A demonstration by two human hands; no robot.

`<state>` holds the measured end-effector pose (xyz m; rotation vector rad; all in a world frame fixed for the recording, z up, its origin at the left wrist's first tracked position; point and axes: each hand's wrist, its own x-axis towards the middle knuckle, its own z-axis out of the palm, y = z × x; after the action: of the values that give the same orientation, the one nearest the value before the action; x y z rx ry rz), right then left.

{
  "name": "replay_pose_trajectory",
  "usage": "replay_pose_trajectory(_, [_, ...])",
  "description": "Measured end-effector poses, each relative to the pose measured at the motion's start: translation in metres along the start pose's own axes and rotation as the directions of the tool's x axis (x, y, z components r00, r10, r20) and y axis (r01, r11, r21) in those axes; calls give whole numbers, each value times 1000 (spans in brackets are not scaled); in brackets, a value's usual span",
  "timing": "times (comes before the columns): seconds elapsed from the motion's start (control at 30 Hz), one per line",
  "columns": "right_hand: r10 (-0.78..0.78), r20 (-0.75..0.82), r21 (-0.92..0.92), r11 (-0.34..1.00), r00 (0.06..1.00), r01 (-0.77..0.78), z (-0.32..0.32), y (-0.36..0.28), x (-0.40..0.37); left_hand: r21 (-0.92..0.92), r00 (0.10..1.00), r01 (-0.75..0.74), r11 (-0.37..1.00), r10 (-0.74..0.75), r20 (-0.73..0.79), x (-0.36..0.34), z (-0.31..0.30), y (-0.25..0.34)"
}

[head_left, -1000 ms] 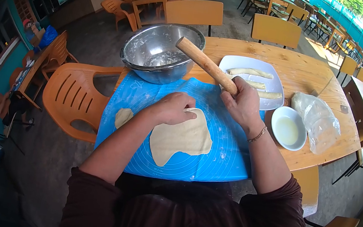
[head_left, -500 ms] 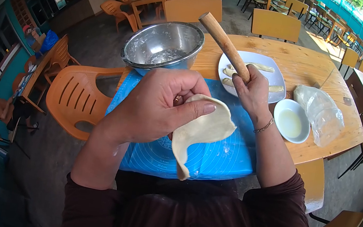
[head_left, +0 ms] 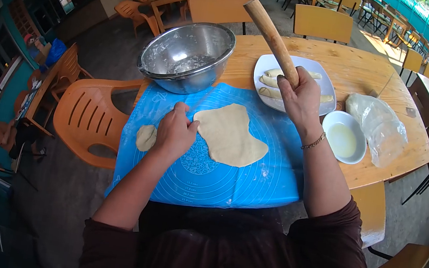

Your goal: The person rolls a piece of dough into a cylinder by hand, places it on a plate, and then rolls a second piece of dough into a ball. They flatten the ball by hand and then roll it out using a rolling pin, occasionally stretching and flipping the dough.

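A flat, unevenly shaped sheet of dough (head_left: 231,136) lies on the blue printed mat (head_left: 267,186). Beside its left edge is my left hand (head_left: 173,133), loosely curled with the thumb tip close to the dough and apart from the index finger. A small dough piece (head_left: 146,137) rests left of that hand, partly covered by it. My right hand (head_left: 305,100) is wrapped round one end of a wooden rolling pin (head_left: 273,40), raised over the white plate (head_left: 331,76). Rolled dough pieces (head_left: 271,93) sit on that plate, some hidden behind the hand and pin.
A metal bowl (head_left: 187,55) dusted with flour stands at the mat's back left. On the right are a small white bowl (head_left: 343,138) of pale liquid and a clear plastic bag (head_left: 387,129). An orange chair (head_left: 80,119) stands left of the table; a person (head_left: 2,124) sits farther off.
My left hand has lowered and let the dough sheet down, so it now lies flat on the mat. The small dough piece has come into view. My right hand still grips the rolling pin.
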<state>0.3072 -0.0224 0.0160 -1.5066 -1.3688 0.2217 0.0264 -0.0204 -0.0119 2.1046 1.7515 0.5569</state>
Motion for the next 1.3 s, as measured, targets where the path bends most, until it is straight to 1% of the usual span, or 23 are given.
replay_pose_trajectory(0.03, [2,6,2,1000,1000,-2,1,-3,-1,119,974,-149,982,167,-156,-5,3,-1])
replay_pose_trajectory(0.07, [4,32,-12,1000,999,-4,1,-6,-3,256,896,-272,928,341,-284,-12,7,-2])
replay_pose_trajectory(0.1, [4,55,-27,1000,998,-3,1,-8,-5,253,898,-268,930,336,-284,-20,7,3])
replay_pose_trajectory(0.17, [-9,59,-41,999,998,11,2,-7,-6,245,896,-367,897,412,-167,-36,2,18])
replay_pose_trajectory(0.3, [-7,80,-10,1000,997,8,4,-2,-4,168,873,-434,885,460,-164,-34,14,-5])
replay_pose_trajectory(0.37, [3,97,-6,1000,995,-2,3,-6,-6,73,932,-348,935,353,-78,-18,1,-12])
replay_pose_trajectory(0.5, [-5,145,10,1000,989,3,7,-3,-7,-71,937,-348,935,349,0,4,-47,-11])
replay_pose_trajectory(0.53, [-9,144,9,1000,989,8,7,-4,-7,9,972,-234,972,234,2,11,-59,-10])
replay_pose_trajectory(0.57, [32,210,-51,998,977,-22,6,-6,-8,87,993,-114,990,115,-5,17,-69,-13])
replay_pose_trajectory(0.6, [75,273,-113,993,959,-46,5,-10,-8,81,994,-111,990,112,-11,31,-69,-31])
replay_pose_trajectory(0.63, [113,312,-197,979,943,-52,4,-15,-10,248,996,-85,965,75,52,50,-62,-59])
replay_pose_trajectory(0.67, [107,314,-199,979,943,-45,5,-17,-12,408,994,-68,910,26,107,61,-58,-79])
replay_pose_trajectory(0.7, [105,382,-283,959,918,8,5,-18,-15,299,948,-16,954,-80,307,64,-60,-84])
replay_pose_trajectory(0.77, [132,484,-400,913,865,84,1,-26,-22,313,935,-9,950,-103,340,66,-54,-90])
replay_pose_trajectory(0.8, [134,479,-403,912,868,81,-2,-29,-26,331,916,-3,944,-130,380,68,-52,-90])
replay_pose_trajectory(0.87, [162,575,-394,914,802,98,-8,-32,-34,358,906,10,934,-160,392,73,-50,-90])
replay_pose_trajectory(0.93, [156,562,-393,914,812,97,-21,-29,-41,375,893,27,926,-191,407,78,-46,-90])
replay_pose_trajectory(1.0, [159,477,-229,972,864,-52,-37,-16,-43,472,897,32,881,-233,375,85,-45,-86])
replay_pose_trajectory(1.03, [221,447,-159,973,867,-166,-49,-21,-44,466,896,28,885,-229,380,88,-46,-82])
replay_pose_trajectory(1.1, [273,381,-215,955,883,-202,-66,-22,-46,566,885,30,824,-285,368,93,-49,-73])
replay_pose_trajectory(1.17, [301,355,-226,946,885,-231,-75,-28,-52,550,913,-4,835,-221,343,97,-46,-77])
replay_pose_trajectory(1.23, [399,297,-132,917,867,-377,-79,-33,-55,536,937,-35,843,-159,312,94,-53,-65])
replay_pose_trajectory(1.3, [389,278,-125,921,878,-368,-86,-32,-53,606,863,-64,793,-261,432,81,-70,-31])
